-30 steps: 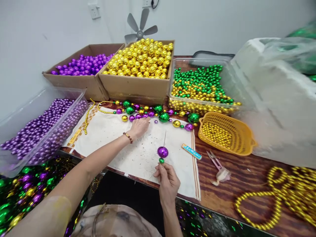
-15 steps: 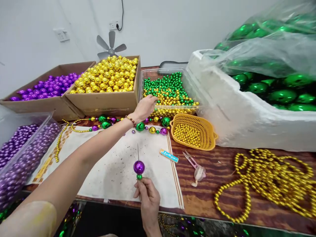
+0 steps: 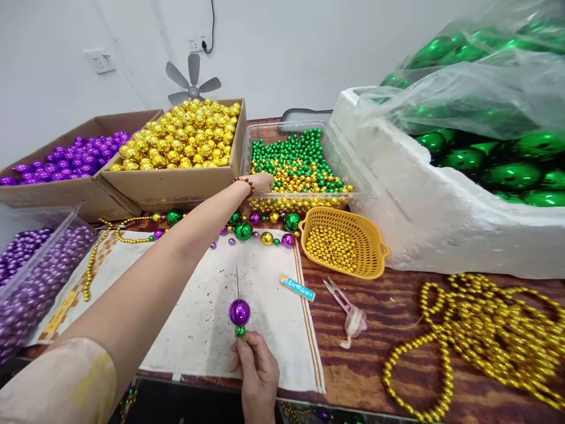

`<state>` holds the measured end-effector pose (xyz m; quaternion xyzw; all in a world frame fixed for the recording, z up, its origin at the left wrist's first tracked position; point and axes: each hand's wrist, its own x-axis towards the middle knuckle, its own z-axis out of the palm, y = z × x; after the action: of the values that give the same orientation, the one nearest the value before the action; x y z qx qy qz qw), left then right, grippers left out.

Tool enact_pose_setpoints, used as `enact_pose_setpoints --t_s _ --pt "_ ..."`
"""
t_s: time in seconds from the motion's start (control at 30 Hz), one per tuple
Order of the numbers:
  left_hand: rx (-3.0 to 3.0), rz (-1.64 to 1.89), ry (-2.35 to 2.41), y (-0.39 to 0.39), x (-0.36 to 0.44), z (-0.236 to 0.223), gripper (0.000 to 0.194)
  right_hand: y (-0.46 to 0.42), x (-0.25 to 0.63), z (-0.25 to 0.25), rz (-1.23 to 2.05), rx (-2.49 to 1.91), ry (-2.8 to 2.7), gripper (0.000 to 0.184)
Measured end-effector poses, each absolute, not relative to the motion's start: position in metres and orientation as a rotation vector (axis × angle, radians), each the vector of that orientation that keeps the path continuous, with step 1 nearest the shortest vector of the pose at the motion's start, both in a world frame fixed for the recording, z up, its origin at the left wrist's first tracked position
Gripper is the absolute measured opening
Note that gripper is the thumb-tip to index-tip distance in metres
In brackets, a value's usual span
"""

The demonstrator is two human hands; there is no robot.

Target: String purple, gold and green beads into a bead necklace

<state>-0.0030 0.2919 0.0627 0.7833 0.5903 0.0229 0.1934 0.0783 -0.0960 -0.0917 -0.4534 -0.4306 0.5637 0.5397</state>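
My right hand [image 3: 260, 374] pinches the lower end of an upright needle [image 3: 237, 285] above the white cloth [image 3: 200, 318]. A large shiny purple bead [image 3: 239, 312] and a small green bead [image 3: 239, 331] are threaded on it, the green one just above my fingertips. My left hand [image 3: 262, 182] reaches across to the clear plastic bin [image 3: 339, 156], at its near left corner. Small green beads [image 3: 304, 144] and gold beads [image 3: 304, 174] fill that bin. The fingers of this hand point down into it and are mostly hidden.
Behind the cloth lies a strand of mixed beads [image 3: 243, 231]. A yellow basket [image 3: 375, 247], thread snips [image 3: 346, 306] and a gold bead chain [image 3: 498, 335] are on the right. Cardboard boxes [image 3: 172, 185] stand at the back left, a white foam box [image 3: 397, 218] at the right.
My left hand has moved slightly left and down in the picture, its fingers lower at the bin. My right hand still holds the needle with both beads. The whole view has shifted a little.
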Motion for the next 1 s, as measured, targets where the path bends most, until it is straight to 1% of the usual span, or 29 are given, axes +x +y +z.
enact_pose_setpoints --t_s 0.07,0.13,0.2,0.23,0.27,0.37,0.47,0.53,0.67,0.9,1.0 --pt "2.202 0.195 1.682 0.288 -0.002 0.066 0.006 -0.095 0.077 -0.09 1.344 -1.07 -0.992 0.027" --pt "2.159 0.454 1.648 0.274 -0.003 0.071 0.01 -0.094 0.077 -0.087 1.353 -1.063 -0.958 0.027" --pt "1.901 0.807 1.429 0.247 -0.006 0.077 0.011 -0.093 0.077 -0.082 1.364 -1.057 -0.934 0.027" --pt "1.672 0.959 1.244 0.229 -0.009 0.08 0.01 -0.092 0.078 -0.079 1.363 -1.054 -0.926 0.027" --pt "1.435 1.026 1.059 0.208 -0.014 0.081 0.008 -0.091 0.08 -0.075 1.355 -1.05 -0.926 0.027" --pt "0.941 1.046 0.759 0.143 -0.032 0.081 0.012 -0.088 0.086 -0.06 1.293 -1.054 -0.956 0.026" --pt "0.725 1.054 0.656 0.092 -0.049 0.075 0.015 -0.085 0.091 -0.042 1.201 -1.048 -1.018 0.022" --pt "0.636 1.095 0.621 0.07 -0.058 0.071 0.012 -0.084 0.091 -0.03 1.158 -1.041 -1.053 0.021" --pt "0.519 1.161 0.613 0.046 -0.075 0.065 0.007 -0.085 0.088 -0.013 1.149 -1.066 -1.089 0.024" --pt "0.545 1.174 0.63 0.025 -0.095 0.062 0.013 -0.092 0.079 -0.006 1.217 -1.105 -1.106 0.026" --pt "0.563 1.183 0.639 0.021 -0.099 0.063 0.011 -0.093 0.077 -0.007 1.232 -1.108 -1.121 0.027"
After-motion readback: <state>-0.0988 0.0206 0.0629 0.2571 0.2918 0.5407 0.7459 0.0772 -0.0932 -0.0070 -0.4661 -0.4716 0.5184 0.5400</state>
